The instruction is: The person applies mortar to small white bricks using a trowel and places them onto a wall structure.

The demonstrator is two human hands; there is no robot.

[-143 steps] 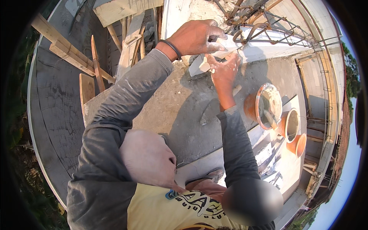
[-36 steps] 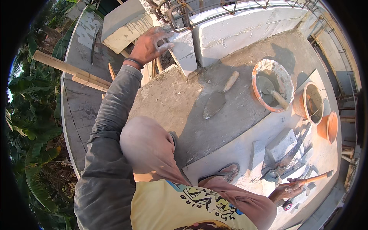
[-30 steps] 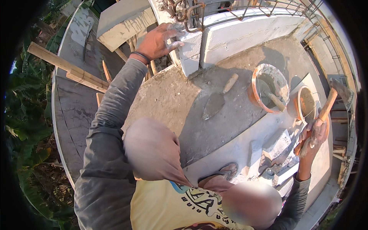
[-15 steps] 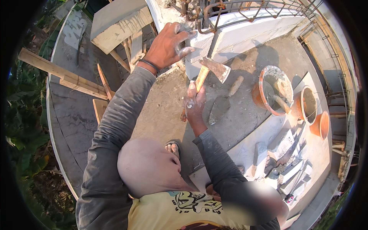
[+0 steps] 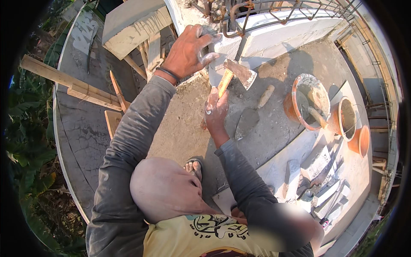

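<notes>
Grey mortar covers the fingers of the left hand (image 5: 187,50), which lies spread and flat on the corner of the white concrete block (image 5: 274,40); the fingers are apart and they press on the block, they do not close around anything. This block is the landmark for all places here; it lies at the top of the view, under a cage of rusty bent steel bars (image 5: 252,9).

The right hand (image 5: 216,109) is just below the corner of the block; its fingers are closed tightly around the wooden handle of a hatchet with a rusty flat metal head (image 5: 239,73); the head is touching or almost touching the lower face of the block, beside the left hand.

Below the block, on the rough grey concrete floor (image 5: 180,128), lies a pointed steel trowel with a pale wooden handle (image 5: 252,113); it is near the right hand but apart from it. To the right of and below the block stands an orange plastic bucket with grey mortar inside (image 5: 306,103); two more orange buckets (image 5: 349,122) stand further to the right. To the left of the block, long pale wooden planks (image 5: 70,85) lie on the grey slab.
</notes>
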